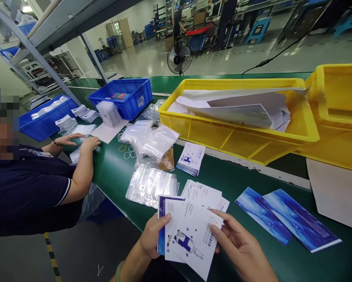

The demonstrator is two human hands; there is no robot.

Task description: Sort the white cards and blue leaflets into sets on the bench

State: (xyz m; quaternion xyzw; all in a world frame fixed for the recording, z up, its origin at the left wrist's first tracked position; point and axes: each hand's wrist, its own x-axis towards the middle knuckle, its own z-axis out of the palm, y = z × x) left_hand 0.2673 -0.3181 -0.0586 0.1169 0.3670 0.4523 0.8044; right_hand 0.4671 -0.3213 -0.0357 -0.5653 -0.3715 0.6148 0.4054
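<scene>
My left hand (154, 236) grips a small fan of printed leaflets by their left side, thumb on top. A blue leaflet (161, 243) lies at the back of the fan. In front is a white leaflet (190, 235) with a blue-and-white printed figure; my right hand (237, 241) pinches its right edge between thumb and fingers. Just beyond, more white leaflets (203, 192) lie spread on the green table (222, 172). A neat stack of leaflets (191, 158) sits farther back. Two blue leaflets (299, 219) overlap on the table at the right.
Clear plastic bags (152, 182) and rubber bands (166, 159) lie left of the stack. A yellow bin (237, 145) with white paper stands behind, beside another yellow bin (340, 129). Blue bins (137, 98) stand at the back left. A co-worker (40, 184) sits at the left, hands on the table.
</scene>
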